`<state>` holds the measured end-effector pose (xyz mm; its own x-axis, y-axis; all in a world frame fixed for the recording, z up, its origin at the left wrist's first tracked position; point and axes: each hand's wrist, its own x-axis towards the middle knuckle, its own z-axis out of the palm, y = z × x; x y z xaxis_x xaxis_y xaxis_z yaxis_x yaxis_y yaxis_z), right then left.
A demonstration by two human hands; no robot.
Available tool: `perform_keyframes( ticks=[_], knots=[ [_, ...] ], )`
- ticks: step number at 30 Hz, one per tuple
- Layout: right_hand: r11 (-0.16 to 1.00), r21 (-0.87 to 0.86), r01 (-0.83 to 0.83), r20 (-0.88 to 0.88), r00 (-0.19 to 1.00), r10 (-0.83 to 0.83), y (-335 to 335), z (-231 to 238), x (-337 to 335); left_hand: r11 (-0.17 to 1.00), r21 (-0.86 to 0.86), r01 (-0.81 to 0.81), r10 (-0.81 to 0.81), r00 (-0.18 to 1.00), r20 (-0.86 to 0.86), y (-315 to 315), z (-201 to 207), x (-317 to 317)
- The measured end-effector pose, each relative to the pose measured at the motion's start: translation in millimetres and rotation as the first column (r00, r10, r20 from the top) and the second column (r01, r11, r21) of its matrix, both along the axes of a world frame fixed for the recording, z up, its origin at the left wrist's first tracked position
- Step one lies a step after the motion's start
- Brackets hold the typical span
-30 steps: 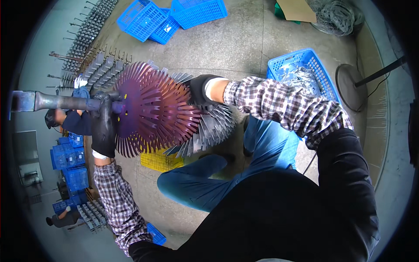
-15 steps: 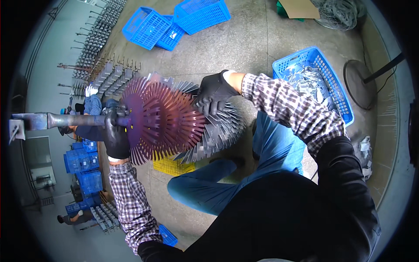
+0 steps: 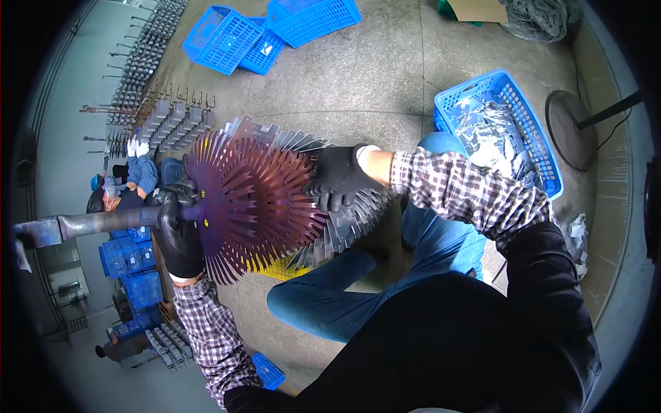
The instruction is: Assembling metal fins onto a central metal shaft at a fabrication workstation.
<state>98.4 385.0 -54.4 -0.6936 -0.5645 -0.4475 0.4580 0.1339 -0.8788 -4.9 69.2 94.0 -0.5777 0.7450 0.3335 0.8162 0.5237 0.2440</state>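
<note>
My left hand (image 3: 180, 230), in a black glove, is closed around a bar (image 3: 110, 221) that comes in from the left. The bar carries a round rack (image 3: 237, 206) with tiers of purple-red radiating prongs. Flat grey metal pieces (image 3: 354, 220) fan out around the rack's right end, and more stand along its upper edge. Over those pieces, where they meet the prongs, my black-gloved right hand (image 3: 342, 177) is curled. Its fingertips hide what they grip.
A blue basket (image 3: 506, 93) of loose metal pieces stands at the right, beside a round stand base (image 3: 570, 131). Blue crates (image 3: 224, 38) lie at the upper left. Below the rack shows a yellow crate (image 3: 279, 268). Another person (image 3: 141, 172) works at the left, near hanging parts.
The bar's left end has dropped, and the rack is tilted with its left side lower. My right hand has moved slightly down and right, its fingers still curled. My left hand keeps its hold.
</note>
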Motion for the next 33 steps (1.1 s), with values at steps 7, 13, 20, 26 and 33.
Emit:
perform_keyframes(
  ticks=[7, 13, 20, 26, 33],
  knots=[
    [0.998, -0.052, 0.038, 0.146, 0.989, -0.03, 0.4, -6.1, -2.3, 0.996, 0.078, -0.04, 0.038, 0.999, 0.026, 19.9, 4.5, 13.9],
    [0.966, -0.256, 0.027, 0.346, 0.936, 0.066, 1.5, -33.5, -12.0, 0.986, 0.103, 0.127, -0.109, 0.98, -0.168, -6.2, -16.8, -9.6],
    [0.997, 0.04, 0.064, 0.192, 0.979, -0.07, 16.1, 5.2, -15.9, 0.98, 0.159, 0.122, -0.107, 0.989, -0.102, -1.2, -15.3, -10.0],
    [0.951, 0.308, 0.042, 0.07, 0.995, -0.066, -5.9, 2.7, -32.0, 0.957, 0.287, 0.045, -0.085, 0.988, 0.129, 6.2, -15.0, -0.8],
    [0.971, 0.133, 0.201, 0.034, 0.978, -0.207, 25.4, 21.6, -4.0, 0.973, 0.08, 0.218, -0.223, 0.973, 0.057, 1.4, 11.4, -6.6]
  ],
)
